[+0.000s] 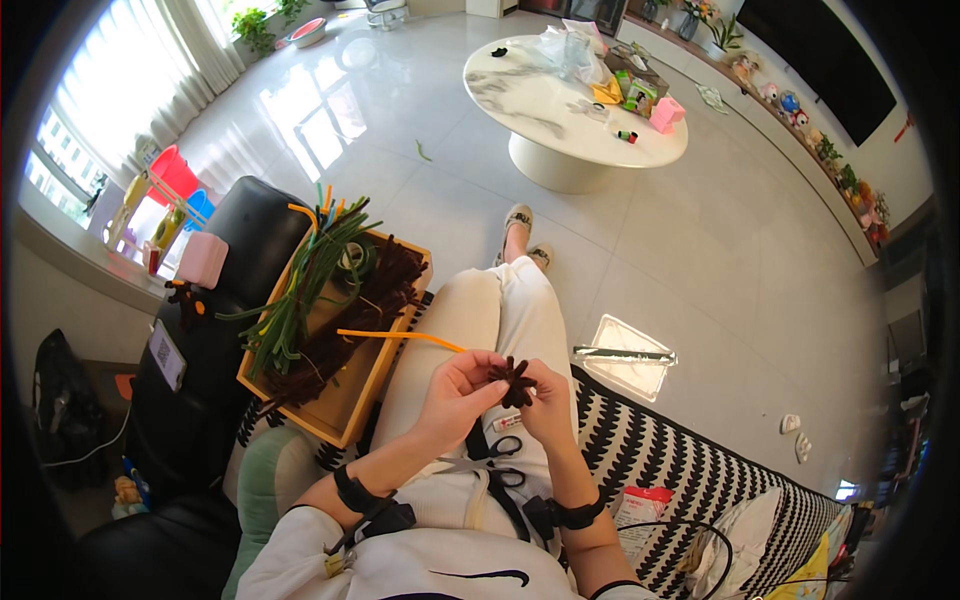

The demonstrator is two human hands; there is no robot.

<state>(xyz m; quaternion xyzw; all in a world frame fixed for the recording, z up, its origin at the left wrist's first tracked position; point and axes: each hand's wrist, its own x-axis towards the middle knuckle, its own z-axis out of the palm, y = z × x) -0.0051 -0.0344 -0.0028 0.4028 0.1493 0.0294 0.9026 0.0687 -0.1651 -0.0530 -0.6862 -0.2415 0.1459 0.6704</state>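
Above my lap, both hands meet at a dark brown flower shape point(514, 383) of fuzzy pipe cleaner, its short loops spread outward. My left hand point(458, 392) pinches its left side with thumb and fingers. On the other side, my right hand point(548, 408) grips its edge with bent fingers. An orange pipe cleaner point(400, 335) runs from beside my left fingers out over the wooden tray; whether it joins the flower is hidden. Dark-handled scissors point(508, 462) lie on my lap below the hands.
A wooden tray point(345, 432) at my left holds green pipe cleaners point(290, 310), brown ones point(335, 345) and a roll of green tape point(353, 257). A black armrest point(255, 235) stands beyond it. Ahead is a round white table point(500, 95) with bags and boxes. A red-white packet point(643, 507) lies at right.
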